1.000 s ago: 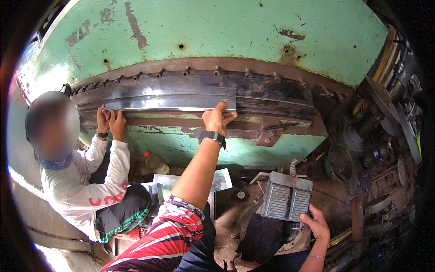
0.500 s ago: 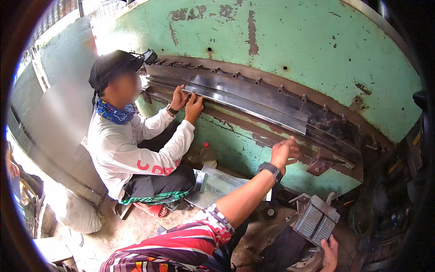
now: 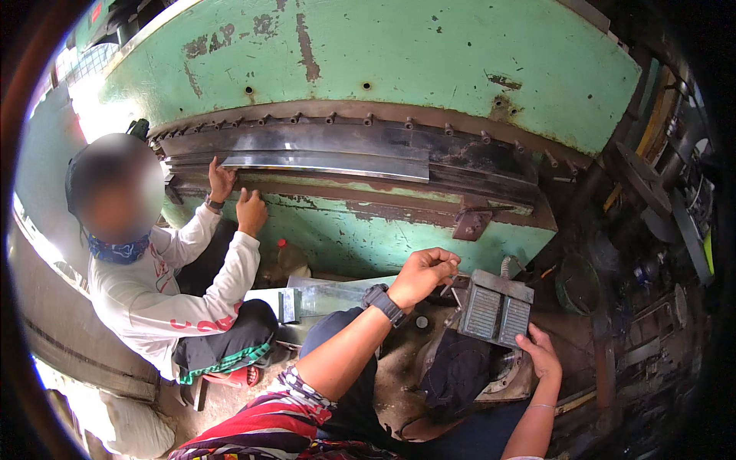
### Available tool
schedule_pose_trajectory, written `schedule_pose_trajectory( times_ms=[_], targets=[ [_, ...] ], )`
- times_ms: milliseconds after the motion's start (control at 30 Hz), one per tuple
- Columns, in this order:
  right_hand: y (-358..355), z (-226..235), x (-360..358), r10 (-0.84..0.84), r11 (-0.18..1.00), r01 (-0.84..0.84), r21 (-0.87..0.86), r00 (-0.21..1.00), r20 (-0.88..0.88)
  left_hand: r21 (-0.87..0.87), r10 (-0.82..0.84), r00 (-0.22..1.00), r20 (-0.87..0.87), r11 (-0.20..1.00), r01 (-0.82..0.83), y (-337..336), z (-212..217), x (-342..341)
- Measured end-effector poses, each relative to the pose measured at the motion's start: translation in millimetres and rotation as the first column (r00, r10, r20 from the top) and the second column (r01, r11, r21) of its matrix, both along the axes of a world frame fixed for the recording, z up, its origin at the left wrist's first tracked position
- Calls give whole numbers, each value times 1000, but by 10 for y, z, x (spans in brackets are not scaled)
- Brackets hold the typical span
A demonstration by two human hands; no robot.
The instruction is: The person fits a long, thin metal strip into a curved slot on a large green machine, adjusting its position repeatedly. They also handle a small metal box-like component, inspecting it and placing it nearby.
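Observation:
A grey double foot pedal (image 3: 497, 308) with two ribbed pads is tilted up at the lower right. My right hand (image 3: 543, 353) grips its lower right edge. My left hand (image 3: 423, 277) hovers just left of the pedal, fingers loosely bent and nothing visible in them. Beyond, a shiny bent sheet-metal strip (image 3: 330, 164) sits along the die of a green press brake (image 3: 429, 61). A co-worker's hand (image 3: 221, 179) is by the strip's left end; their other hand (image 3: 251, 212) is lower, apart from it.
The co-worker (image 3: 153, 284) crouches at the left in a white long-sleeved top. Flat metal sheets (image 3: 326, 295) and a red-capped bottle (image 3: 291, 261) are below the machine. Dark cloth (image 3: 456, 372) lies near my legs, with a round tub (image 3: 578, 285) and metal parts at the right.
My view has swung right. My left hand has dropped from near the strip's right end to beside the pedal. The co-worker's nearer hand has come away from the strip.

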State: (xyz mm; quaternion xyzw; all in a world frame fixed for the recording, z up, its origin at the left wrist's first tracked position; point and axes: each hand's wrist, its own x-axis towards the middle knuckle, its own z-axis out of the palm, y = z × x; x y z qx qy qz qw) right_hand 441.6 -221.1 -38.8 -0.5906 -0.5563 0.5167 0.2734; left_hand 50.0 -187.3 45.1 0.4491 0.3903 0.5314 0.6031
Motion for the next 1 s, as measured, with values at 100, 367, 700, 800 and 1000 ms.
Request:
schedule_pose_trajectory(
  times_ms=[100, 367, 700, 800, 1000],
  targets=[
    [-127, 152, -82, -9, 1000, 9, -1, 1000, -29, -16, -4, 1000, -25, 1000, 4, -36, 45, 71],
    [-98, 57, -73, -41, 997, 44, 69, 998, -55, 2, -7, 1000, -15, 1000, 7, -46, 48, 200],
    [-54, 95, -80, 31, 998, -26, 54, 996, -87, 26, -6, 1000, -19, 1000, 7, 43, -52, 199],
    [-88, -7, -4, -26, 998, 29, 48, 998, -65, 47, 6, 998, -55, 999, -4, 38, -45, 206],
    [-111, 42, -13, -30, 997, 34, 63, 997, -71, 53, 16, 998, -61, 999, -13, 49, -38, 177]
  ],
)
